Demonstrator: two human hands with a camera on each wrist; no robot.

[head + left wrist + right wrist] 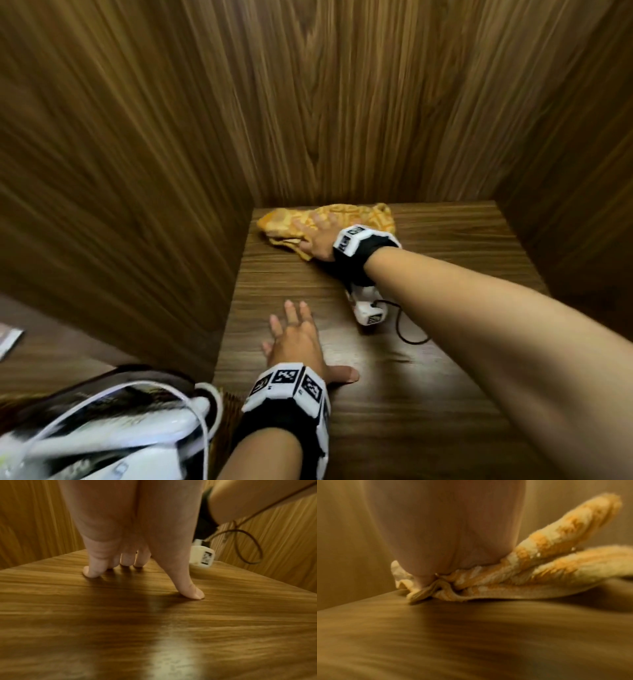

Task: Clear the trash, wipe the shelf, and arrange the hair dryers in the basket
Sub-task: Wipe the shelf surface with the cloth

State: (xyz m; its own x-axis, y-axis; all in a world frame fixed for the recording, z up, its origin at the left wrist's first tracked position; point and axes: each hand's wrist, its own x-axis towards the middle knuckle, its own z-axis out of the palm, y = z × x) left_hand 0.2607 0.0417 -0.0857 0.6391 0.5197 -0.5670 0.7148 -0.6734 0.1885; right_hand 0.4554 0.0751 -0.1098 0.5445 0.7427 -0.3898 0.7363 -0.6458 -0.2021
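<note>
At the back of the shelf point(394, 394), the right hand point(317, 240) presses flat fingers on a yellow cloth point(346, 214) mid-wipe while the left hand point(298, 346) rests splayed near the front; hair dryers point(102, 435) wait lower left, seemingly unarranged, no trash visible.

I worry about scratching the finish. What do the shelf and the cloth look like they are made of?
Shelf: wood-grain surface with a smooth, slightly glossy finish, shown by the light reflection; veneer, laminate or solid wood, I cannot tell. Cloth: soft terry-like fabric, yellow and orange, with a fuzzy pile in the right wrist view.
</note>
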